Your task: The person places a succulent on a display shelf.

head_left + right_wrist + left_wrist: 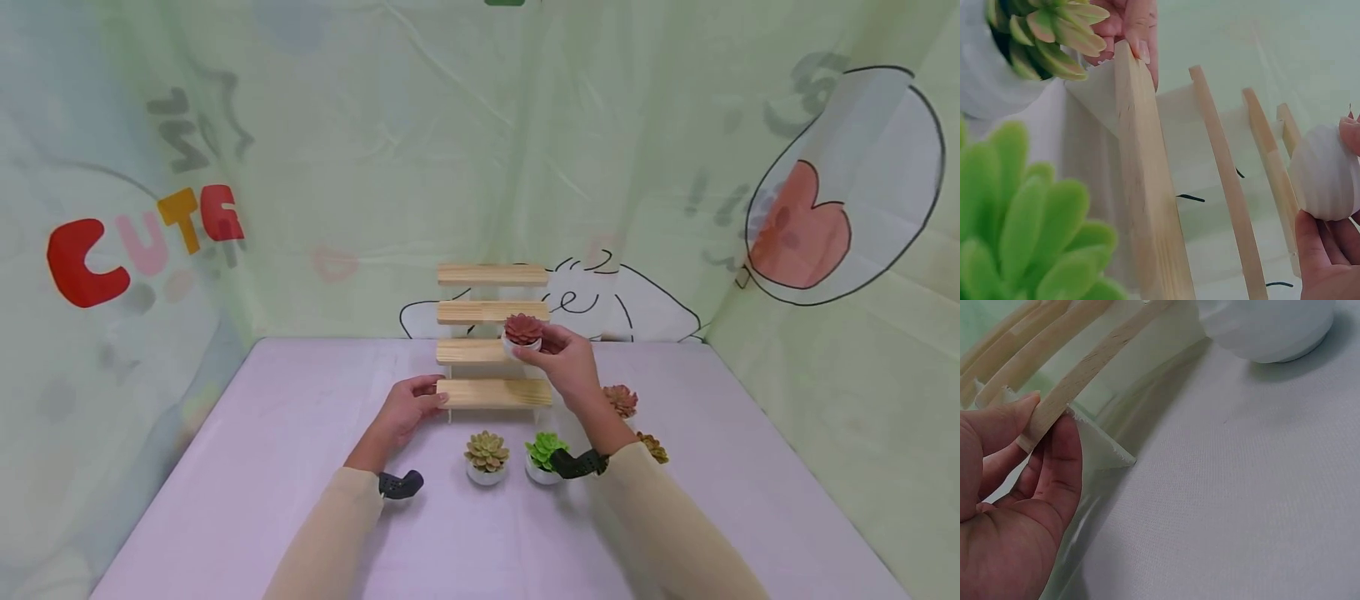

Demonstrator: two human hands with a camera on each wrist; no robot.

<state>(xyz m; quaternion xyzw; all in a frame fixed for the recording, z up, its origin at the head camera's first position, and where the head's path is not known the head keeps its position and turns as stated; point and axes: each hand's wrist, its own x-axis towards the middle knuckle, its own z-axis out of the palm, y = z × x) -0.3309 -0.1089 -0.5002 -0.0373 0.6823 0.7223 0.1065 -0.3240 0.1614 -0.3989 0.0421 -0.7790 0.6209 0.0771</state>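
A stepped display stand [491,393] with wooden slats and white side supports stands at the table's back edge. My left hand [403,410] pinches the left end of its lowest slat, thumb on top and fingers beneath, as the left wrist view shows with the slat [1094,369]. My right hand [572,364] holds a red artificial succulent [522,328] by its ribbed white pot [1324,178], in front of the stand's upper slats toward their right end. In the right wrist view, most of that plant lies outside the frame.
In front of the stand are a pale green succulent [487,452] and a bright green one [545,451] in white pots. A pinkish succulent [621,400] and a brownish one [653,447] are partly behind my right forearm. A printed curtain [360,167] hangs behind.
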